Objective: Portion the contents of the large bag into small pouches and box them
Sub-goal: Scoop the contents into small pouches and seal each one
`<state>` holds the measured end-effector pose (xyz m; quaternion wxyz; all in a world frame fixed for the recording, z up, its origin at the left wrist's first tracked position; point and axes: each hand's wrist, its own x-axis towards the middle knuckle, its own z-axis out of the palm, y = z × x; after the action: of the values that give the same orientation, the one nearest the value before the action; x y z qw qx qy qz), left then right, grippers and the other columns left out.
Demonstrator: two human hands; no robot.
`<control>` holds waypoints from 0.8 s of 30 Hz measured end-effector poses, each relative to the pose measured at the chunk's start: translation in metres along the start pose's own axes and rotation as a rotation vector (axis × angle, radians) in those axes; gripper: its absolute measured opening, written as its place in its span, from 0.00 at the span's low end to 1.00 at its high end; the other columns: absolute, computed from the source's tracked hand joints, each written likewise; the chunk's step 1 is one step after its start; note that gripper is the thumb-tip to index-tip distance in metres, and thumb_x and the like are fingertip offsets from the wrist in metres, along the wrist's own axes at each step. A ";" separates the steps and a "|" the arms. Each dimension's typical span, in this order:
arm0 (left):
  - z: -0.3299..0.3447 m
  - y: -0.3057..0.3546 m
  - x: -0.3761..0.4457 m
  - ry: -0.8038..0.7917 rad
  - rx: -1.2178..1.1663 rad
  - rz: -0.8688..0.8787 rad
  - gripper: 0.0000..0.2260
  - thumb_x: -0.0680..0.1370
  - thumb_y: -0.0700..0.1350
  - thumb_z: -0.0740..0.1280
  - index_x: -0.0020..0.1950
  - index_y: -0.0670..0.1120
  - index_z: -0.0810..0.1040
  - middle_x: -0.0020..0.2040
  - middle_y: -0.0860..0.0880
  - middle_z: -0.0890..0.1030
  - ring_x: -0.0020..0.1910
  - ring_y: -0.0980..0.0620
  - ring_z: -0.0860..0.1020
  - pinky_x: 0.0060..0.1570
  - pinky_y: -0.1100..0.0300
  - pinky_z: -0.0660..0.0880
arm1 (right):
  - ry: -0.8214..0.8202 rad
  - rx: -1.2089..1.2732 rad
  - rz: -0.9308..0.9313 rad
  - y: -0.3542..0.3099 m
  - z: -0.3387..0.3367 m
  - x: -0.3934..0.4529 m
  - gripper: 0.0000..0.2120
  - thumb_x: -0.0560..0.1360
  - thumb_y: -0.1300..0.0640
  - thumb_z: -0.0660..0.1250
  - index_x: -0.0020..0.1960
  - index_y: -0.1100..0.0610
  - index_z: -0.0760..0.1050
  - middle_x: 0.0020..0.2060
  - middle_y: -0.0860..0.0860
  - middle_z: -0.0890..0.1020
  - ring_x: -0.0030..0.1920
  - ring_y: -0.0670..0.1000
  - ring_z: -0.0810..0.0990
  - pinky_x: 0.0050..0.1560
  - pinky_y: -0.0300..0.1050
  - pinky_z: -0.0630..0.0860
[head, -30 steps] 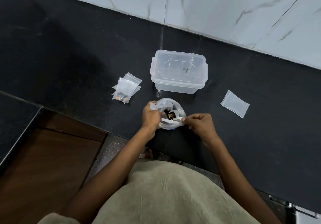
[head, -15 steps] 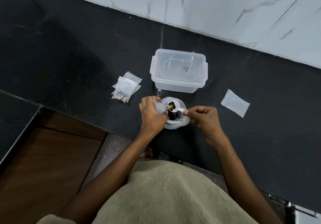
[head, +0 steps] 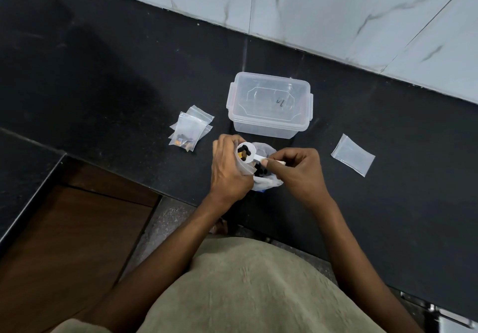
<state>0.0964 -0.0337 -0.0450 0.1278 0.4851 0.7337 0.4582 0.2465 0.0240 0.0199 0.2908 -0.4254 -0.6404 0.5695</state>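
Mid-task: left hand (head: 229, 168) gripping small pouch (head: 244, 169), right hand (head: 297, 168) pinching loaded white scoop (head: 247, 153) over large bag (head: 267, 181); filled pouches (head: 188, 132) left of hands, empty pouch (head: 353, 154) right, lidded box (head: 270, 106) beyond on bench (head: 129, 74), boxing pending.

A black stone counter (head: 103, 79) fills most of the view, its surface finely speckled. Behind it runs a wall of pale marble tiles (head: 336, 9) (grey veins, thin dark joints). Below the counter's front edge, at the left, sits a brown wooden panel (head: 67, 234), beside a strip of speckled floor (head: 165, 219).
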 end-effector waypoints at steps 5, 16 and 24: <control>0.001 0.001 0.000 -0.035 -0.084 0.015 0.22 0.64 0.37 0.79 0.53 0.44 0.72 0.49 0.49 0.74 0.49 0.51 0.71 0.45 0.62 0.70 | 0.021 -0.314 -0.136 -0.005 0.002 -0.005 0.04 0.72 0.63 0.76 0.40 0.57 0.86 0.32 0.46 0.84 0.31 0.46 0.81 0.32 0.36 0.75; -0.003 0.014 0.008 0.103 -0.386 -0.089 0.26 0.65 0.43 0.81 0.53 0.46 0.69 0.44 0.49 0.74 0.38 0.56 0.72 0.36 0.61 0.71 | 0.126 -0.721 -0.597 -0.008 0.011 -0.011 0.12 0.78 0.53 0.71 0.40 0.59 0.85 0.33 0.51 0.80 0.29 0.51 0.75 0.28 0.49 0.74; 0.001 0.018 0.014 0.182 -0.420 -0.086 0.26 0.66 0.35 0.81 0.55 0.38 0.68 0.44 0.43 0.75 0.39 0.51 0.74 0.38 0.59 0.73 | 0.188 -0.764 -0.774 -0.016 0.014 -0.014 0.05 0.75 0.59 0.74 0.44 0.60 0.86 0.35 0.52 0.82 0.31 0.50 0.78 0.29 0.42 0.74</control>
<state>0.1007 -0.0201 -0.0276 0.1789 0.3727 0.6508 0.6368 0.2372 0.0052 0.0343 0.3597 -0.2832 -0.8825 0.1077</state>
